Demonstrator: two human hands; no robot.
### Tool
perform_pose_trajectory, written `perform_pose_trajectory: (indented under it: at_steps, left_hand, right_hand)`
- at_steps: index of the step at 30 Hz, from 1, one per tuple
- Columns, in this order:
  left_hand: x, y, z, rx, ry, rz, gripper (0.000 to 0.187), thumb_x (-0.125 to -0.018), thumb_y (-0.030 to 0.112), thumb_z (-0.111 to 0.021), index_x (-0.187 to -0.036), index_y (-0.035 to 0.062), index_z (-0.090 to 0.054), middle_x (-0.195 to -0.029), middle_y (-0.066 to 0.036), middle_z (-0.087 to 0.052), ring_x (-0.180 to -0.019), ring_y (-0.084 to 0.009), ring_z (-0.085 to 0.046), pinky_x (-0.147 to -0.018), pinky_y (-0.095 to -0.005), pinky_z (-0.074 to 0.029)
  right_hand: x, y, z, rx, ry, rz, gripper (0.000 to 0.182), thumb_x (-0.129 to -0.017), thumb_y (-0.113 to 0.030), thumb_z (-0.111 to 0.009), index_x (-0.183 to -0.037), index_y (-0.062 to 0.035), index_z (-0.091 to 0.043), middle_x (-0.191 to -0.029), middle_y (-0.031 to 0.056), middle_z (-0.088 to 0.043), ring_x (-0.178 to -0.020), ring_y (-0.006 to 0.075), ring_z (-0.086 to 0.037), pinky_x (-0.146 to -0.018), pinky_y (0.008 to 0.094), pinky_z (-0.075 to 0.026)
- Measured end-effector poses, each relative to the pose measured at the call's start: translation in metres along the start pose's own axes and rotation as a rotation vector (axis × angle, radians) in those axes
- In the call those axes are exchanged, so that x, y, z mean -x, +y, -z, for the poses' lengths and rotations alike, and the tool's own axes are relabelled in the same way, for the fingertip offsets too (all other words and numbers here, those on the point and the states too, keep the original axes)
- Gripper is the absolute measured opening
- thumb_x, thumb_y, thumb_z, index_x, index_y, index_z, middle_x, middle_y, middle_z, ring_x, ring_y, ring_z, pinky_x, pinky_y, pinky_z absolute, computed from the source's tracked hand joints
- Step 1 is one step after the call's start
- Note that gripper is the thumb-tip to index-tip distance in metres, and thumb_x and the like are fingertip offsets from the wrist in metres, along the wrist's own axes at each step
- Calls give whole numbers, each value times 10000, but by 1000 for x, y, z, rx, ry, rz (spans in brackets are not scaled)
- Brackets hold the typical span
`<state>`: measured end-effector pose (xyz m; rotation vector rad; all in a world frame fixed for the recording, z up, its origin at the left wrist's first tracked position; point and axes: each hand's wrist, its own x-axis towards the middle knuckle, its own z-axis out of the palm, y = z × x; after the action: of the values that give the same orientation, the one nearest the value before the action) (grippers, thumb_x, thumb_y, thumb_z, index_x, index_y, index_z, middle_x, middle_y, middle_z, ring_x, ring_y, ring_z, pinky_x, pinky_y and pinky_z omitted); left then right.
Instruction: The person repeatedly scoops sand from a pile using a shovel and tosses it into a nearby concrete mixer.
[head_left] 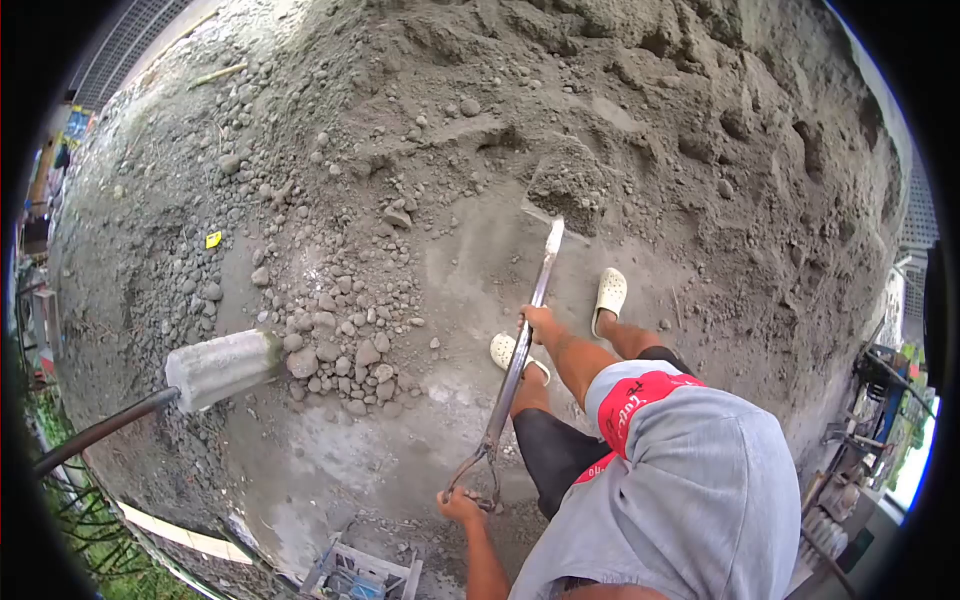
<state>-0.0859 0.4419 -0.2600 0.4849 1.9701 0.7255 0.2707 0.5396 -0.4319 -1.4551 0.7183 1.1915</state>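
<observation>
A shovel (513, 375) with a metal shaft slants up across the middle of the view. My left hand (460, 506) is closed around its grip at the lower end. Farther up, my right hand (536, 322) wraps around the shaft. The blade end lies at the foot of a large grey sand heap (660, 120), with dark sand and gravel (570, 188) on it, hiding most of the blade. My feet, in cream clogs (611, 292), stand just beside the shaft.
A pile of rounded stones (345, 350) lies left of the shovel, beside a concrete block (222, 368) with a rusty bar (110, 430). A small yellow object (213, 240) rests on gravel farther left. A metal frame (365, 572) stands at the bottom.
</observation>
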Motion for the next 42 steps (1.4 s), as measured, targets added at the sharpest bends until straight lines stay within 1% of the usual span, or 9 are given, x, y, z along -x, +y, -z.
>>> perform_pose_trajectory:
  at_steps: [9,17,21,27,31,32,34,39,42]
  left_hand:
    - [53,133,52,-237,-237,-390,192,-612,-85,-475,-750,10,-381,-583,-78,-420,-366,-143,-395,-295,-275,-338]
    - [190,118,-31,-498,-658,-486,209,-629,-92,-479,-809,-11,-410,-568,-79,-427,-373,-151,-401,-322,-281,-333]
    - [252,37,-121,-559,-1025,-442,196,-642,-93,-478,-807,-4,-420,-561,-77,-436,-374,-156,-402,-330,-275,-319]
    - [523,-130,-219,-630,-1945,-325,94,-649,11,-492,-688,20,-407,-498,-63,-419,-378,-154,-422,-369,-273,-379]
    - [745,-187,-115,-559,-2428,-539,145,-707,10,-528,-709,60,-392,-513,-49,-459,-422,-115,-443,-418,-259,-382]
    - [776,-198,-86,-476,-2600,-558,187,-728,44,-571,-731,54,-384,-542,-38,-461,-449,-90,-432,-433,-242,-368]
    - [807,-215,-40,-133,-2866,-980,242,-744,95,-625,-752,49,-388,-658,-7,-424,-580,-78,-374,-526,-229,-336]
    - [746,-210,-57,-259,-2928,-957,256,-738,85,-644,-778,52,-394,-661,-23,-450,-582,-89,-406,-547,-238,-365]
    - [677,-177,-105,-667,-2594,-402,214,-727,28,-600,-759,65,-391,-613,-54,-506,-513,-110,-490,-497,-254,-419]
  right_hand:
    - [116,15,77,-541,-93,-87,140,-743,-16,-550,-850,-23,-460,-619,79,-480,-472,182,-493,-408,344,-443]
    - [204,-4,315,-1037,179,5,112,-725,-43,-585,-723,-46,-473,-569,53,-485,-471,179,-500,-446,348,-455]
    - [275,-9,501,-1331,416,241,127,-735,-71,-604,-752,-41,-481,-574,60,-486,-497,180,-507,-460,348,-459]
    - [499,23,780,-1565,813,875,151,-748,-130,-634,-709,-44,-515,-569,76,-498,-517,206,-508,-507,349,-404]
    - [636,68,890,-1663,1264,1354,198,-753,-116,-616,-776,-29,-440,-636,60,-493,-486,169,-502,-437,318,-431]
    - [656,87,914,-1704,1180,1463,193,-765,-143,-609,-774,-40,-446,-623,45,-483,-488,164,-501,-441,308,-434]
    - [696,125,935,-1703,1180,1490,187,-779,-186,-595,-751,-44,-475,-591,40,-475,-495,174,-504,-450,305,-433]
    - [685,134,901,-1496,1161,1286,226,-752,-191,-651,-700,-59,-476,-556,53,-475,-490,189,-505,-481,295,-438]
    - [634,110,905,-1721,951,1321,261,-749,-196,-678,-679,-64,-464,-576,54,-467,-472,166,-482,-447,304,-437]
